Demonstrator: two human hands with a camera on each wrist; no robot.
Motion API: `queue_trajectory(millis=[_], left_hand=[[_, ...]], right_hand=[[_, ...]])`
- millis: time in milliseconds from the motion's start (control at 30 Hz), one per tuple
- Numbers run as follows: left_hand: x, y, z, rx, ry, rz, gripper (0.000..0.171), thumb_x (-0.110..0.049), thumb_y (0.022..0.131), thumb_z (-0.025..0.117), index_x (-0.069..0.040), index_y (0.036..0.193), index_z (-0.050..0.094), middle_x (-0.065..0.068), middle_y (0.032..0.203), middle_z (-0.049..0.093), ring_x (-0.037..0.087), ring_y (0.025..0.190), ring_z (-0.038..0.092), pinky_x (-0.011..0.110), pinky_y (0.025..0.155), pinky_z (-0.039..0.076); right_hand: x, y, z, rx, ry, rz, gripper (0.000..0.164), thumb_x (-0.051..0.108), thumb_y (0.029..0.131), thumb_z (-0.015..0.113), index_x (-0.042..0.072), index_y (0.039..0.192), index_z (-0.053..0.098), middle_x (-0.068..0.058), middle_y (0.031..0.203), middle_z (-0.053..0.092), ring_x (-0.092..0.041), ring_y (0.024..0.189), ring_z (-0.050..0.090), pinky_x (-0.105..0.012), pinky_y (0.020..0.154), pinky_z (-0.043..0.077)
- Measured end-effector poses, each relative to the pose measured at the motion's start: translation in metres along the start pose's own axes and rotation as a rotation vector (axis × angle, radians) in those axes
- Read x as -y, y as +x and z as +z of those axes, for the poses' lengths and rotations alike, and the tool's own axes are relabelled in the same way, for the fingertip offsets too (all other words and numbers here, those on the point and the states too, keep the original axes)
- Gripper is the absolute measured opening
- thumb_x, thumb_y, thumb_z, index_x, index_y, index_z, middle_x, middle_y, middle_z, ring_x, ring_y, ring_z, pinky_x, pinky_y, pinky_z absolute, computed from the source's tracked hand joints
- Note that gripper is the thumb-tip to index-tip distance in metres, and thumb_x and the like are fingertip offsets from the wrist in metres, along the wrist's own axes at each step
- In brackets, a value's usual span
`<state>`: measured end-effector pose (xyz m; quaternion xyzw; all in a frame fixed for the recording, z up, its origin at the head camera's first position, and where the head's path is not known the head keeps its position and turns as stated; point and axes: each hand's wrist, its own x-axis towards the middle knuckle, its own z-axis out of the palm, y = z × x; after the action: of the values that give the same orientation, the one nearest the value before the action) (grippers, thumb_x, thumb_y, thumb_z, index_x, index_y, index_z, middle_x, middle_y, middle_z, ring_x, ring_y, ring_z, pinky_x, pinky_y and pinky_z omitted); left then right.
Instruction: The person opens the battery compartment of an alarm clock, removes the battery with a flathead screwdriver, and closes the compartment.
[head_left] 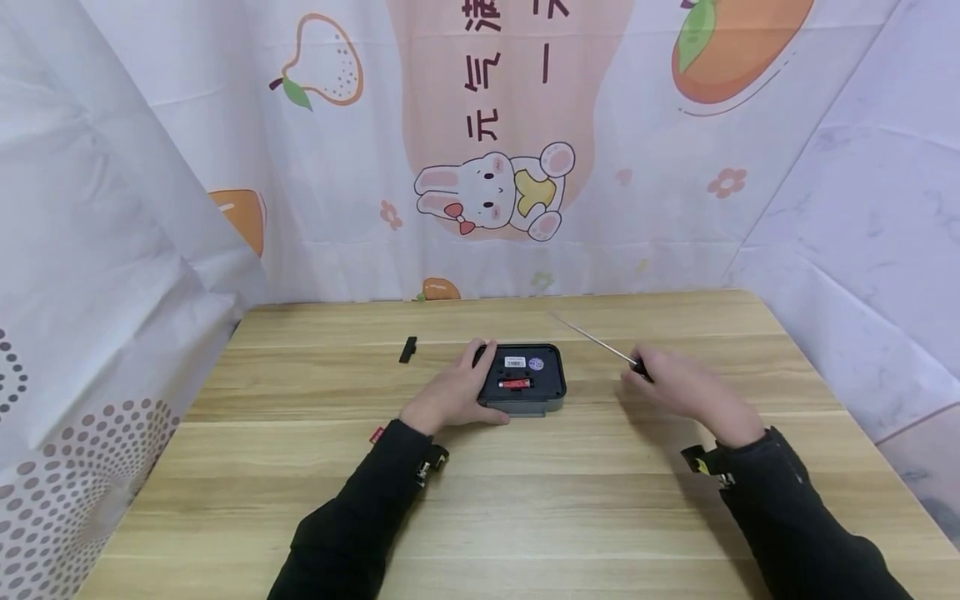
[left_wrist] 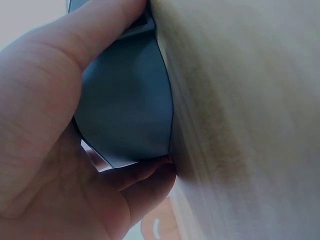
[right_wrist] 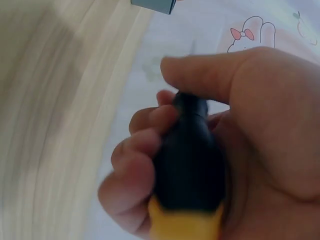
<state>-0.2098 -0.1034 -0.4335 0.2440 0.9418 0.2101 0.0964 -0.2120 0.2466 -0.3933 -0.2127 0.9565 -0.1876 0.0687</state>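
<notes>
A dark grey, rounded rectangular device [head_left: 553,379] lies on the table with its black back up, bearing a white barcode label [head_left: 514,362] and a round purple sticker [head_left: 536,364]. A red battery [head_left: 515,384] sits in its uncovered slot. My left hand [head_left: 453,392] grips the device's left end, thumb along the near side and fingers at the far side; the left wrist view shows its smooth grey side [left_wrist: 127,100] between them. To the right, my right hand [head_left: 675,382] holds a screwdriver [head_left: 600,342] by its black and yellow handle [right_wrist: 190,170], the thin shaft angled up and left.
Left of the device, a small black battery cover [head_left: 408,350] lies on the wooden table [head_left: 570,517]. A white printed curtain [head_left: 322,200] hangs behind the table's far edge, and more sheeting [head_left: 847,250] closes off the sides.
</notes>
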Motion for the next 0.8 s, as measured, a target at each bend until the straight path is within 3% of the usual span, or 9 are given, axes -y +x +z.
queue_trajectory(millis=[167, 333, 600, 667, 800], left_hand=[[0.0, 0.0, -0.002, -0.004, -0.005, -0.006, 0.12, -0.052, 0.08, 0.083, -0.007, 0.163, 0.01, 0.02, 0.165, 0.012, 0.038, 0.145, 0.032, 0.047, 0.109, 0.04], [-0.001, -0.002, -0.002, -0.009, 0.006, -0.01, 0.119, -0.054, 0.081, 0.083, -0.008, 0.164, 0.011, 0.02, 0.165, 0.012, 0.037, 0.146, 0.031, 0.047, 0.11, 0.04], [-0.001, -0.004, 0.002, -0.008, 0.001, -0.001, 0.12, -0.055, 0.08, 0.083, -0.007, 0.164, 0.011, 0.02, 0.165, 0.012, 0.037, 0.144, 0.034, 0.047, 0.11, 0.039], [-0.001, -0.004, 0.003, -0.009, 0.0, -0.004, 0.12, -0.055, 0.08, 0.082, -0.008, 0.164, 0.01, 0.02, 0.165, 0.012, 0.037, 0.142, 0.036, 0.046, 0.109, 0.04], [0.0, -0.002, 0.005, -0.018, 0.002, -0.007, 0.12, -0.055, 0.08, 0.082, -0.009, 0.164, 0.011, 0.018, 0.164, 0.013, 0.037, 0.139, 0.04, 0.046, 0.108, 0.042]], right_hand=[[0.004, 0.009, 0.003, 0.014, 0.064, 0.014, 0.022, 0.013, 0.106, 0.05, -0.007, 0.115, 0.05, -0.006, 0.08, 0.05, -0.018, 0.066, 0.046, -0.035, 0.061, 0.039], [0.012, 0.021, 0.008, 0.014, 0.056, 0.069, 0.026, 0.015, 0.107, 0.047, -0.006, 0.122, 0.048, -0.011, 0.088, 0.057, -0.021, 0.07, 0.051, -0.037, 0.064, 0.042], [0.014, 0.024, 0.018, 0.05, 0.042, 0.17, 0.046, 0.015, 0.108, 0.04, -0.011, 0.144, 0.032, -0.009, 0.076, 0.055, -0.021, 0.06, 0.048, -0.034, 0.055, 0.042], [0.011, 0.024, 0.019, 0.051, 0.045, 0.181, 0.048, 0.014, 0.107, 0.04, -0.012, 0.146, 0.028, -0.014, 0.079, 0.058, -0.022, 0.06, 0.05, -0.037, 0.056, 0.044], [0.005, 0.024, 0.022, 0.048, 0.035, 0.18, 0.049, 0.01, 0.104, 0.042, -0.013, 0.145, 0.027, -0.033, 0.101, 0.062, -0.028, 0.07, 0.057, -0.043, 0.063, 0.049]])
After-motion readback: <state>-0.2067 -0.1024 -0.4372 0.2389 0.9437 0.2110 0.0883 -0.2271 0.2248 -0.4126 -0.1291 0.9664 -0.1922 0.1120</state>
